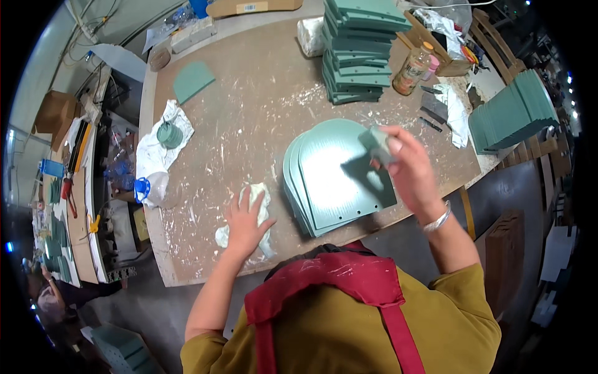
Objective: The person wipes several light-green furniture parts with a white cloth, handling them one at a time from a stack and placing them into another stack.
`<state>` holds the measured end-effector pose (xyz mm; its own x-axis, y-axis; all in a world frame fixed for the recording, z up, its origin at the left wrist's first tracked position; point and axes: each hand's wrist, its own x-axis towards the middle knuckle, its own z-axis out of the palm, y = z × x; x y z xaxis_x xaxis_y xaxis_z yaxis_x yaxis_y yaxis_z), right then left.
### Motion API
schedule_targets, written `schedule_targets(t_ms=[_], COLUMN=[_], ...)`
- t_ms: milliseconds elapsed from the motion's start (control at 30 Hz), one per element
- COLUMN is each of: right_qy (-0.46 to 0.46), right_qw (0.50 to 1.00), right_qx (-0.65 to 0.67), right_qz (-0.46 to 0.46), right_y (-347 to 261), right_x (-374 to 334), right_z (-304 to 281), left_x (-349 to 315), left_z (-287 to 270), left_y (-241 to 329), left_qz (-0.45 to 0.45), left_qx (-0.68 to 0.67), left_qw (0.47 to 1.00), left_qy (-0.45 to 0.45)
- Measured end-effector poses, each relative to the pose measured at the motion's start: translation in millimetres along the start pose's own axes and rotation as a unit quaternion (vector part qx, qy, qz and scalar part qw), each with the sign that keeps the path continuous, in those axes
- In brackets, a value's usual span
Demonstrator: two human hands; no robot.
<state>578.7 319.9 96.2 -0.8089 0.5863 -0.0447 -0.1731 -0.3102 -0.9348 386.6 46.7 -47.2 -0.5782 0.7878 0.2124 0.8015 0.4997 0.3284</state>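
My left hand [245,225] lies with spread fingers on a crumpled whitish rag [263,201] near the table's front edge. Between thumb and fingers, my raised right hand [412,171] pinches a small grey-green block [378,142]; its exact kind is unclear. Below it, casting a shadow, the hand hovers over the right side of a low stack of glossy green panels [333,174]. These have a rounded far end, a straight near edge and small holes along that edge. The panels underneath fan out slightly to the left.
A tall stack of green panels [358,62] stands at the back, beside a bottle [412,70]. More panels [512,112] stand in a row at right. At left are a loose panel [194,81], a green pot [169,134] on a cloth and a blue-capped plastic bottle [156,189].
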Motion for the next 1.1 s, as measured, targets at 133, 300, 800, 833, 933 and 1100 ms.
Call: schedule_targets(t_ms=[133,300,800,833,933,1100], right_qy=[0.053,0.050,-0.012,-0.013,-0.016,-0.064], right_qw=[0.998,0.997,0.997,0.998,0.998,0.992], right_qx=[0.043,0.061,-0.048,-0.048,-0.040,-0.101], right_qz=[-0.007,-0.011,-0.053,-0.041,-0.035,-0.033], right_y=[32.5,37.7,40.0,38.5,31.4,31.1], right_x=[-24.8,-24.7,-20.7,-23.4,-25.6,-25.7], right_z=[6.7,-1.1,-5.6,-5.2,-0.4,-0.5], left_x=[-4.4,49.6,71.3,75.9,102.0,132.6], left_z=[28.1,-60.8,-52.1,-46.4,-46.5,-41.9], left_y=[-26.5,88.8,116.0,103.9,59.5,115.2], left_qz=[-0.026,0.116,0.241,0.236,0.176,0.232], left_qx=[-0.046,-0.287,-0.079,-0.088,-0.149,-0.059], left_qw=[0.997,0.951,0.967,0.966,0.969,0.971], left_qy=[-0.063,-0.021,-0.040,-0.063,-0.084,0.013])
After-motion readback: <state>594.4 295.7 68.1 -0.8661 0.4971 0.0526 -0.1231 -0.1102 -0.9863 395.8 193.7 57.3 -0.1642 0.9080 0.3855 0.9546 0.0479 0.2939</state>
